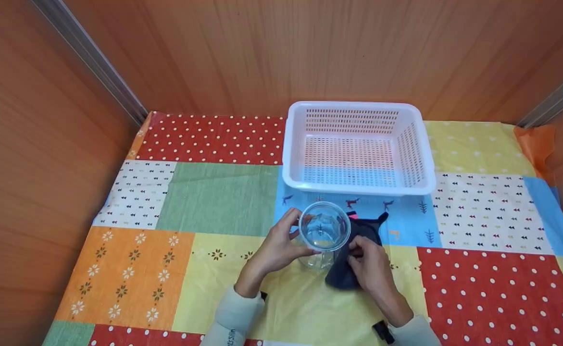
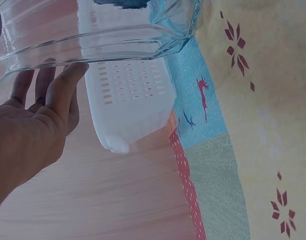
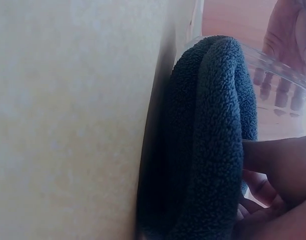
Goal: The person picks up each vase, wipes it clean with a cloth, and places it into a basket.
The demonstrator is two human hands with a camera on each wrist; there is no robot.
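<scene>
A clear, see-through jar [image 1: 323, 229] stands upright at the front middle, its round open mouth facing up in the head view. My left hand [image 1: 277, 246] grips it from the left, thumb on the near side and fingers on the far side. In the left wrist view the jar's ridged wall [image 2: 92, 47] lies across the fingers. Just right of the jar, my right hand [image 1: 370, 264] pinches a dark blue terry cloth [image 1: 343, 273], which hangs down beside the jar. Thick folds of the cloth [image 3: 213, 130] fill the middle of the right wrist view.
Behind the hands a white plastic basket [image 1: 358, 188] with slotted walls sits on the table. A patchwork-patterned tablecloth [image 1: 223, 197] covers the surface. Wood-grain panels [image 1: 281, 57] enclose the back and both sides.
</scene>
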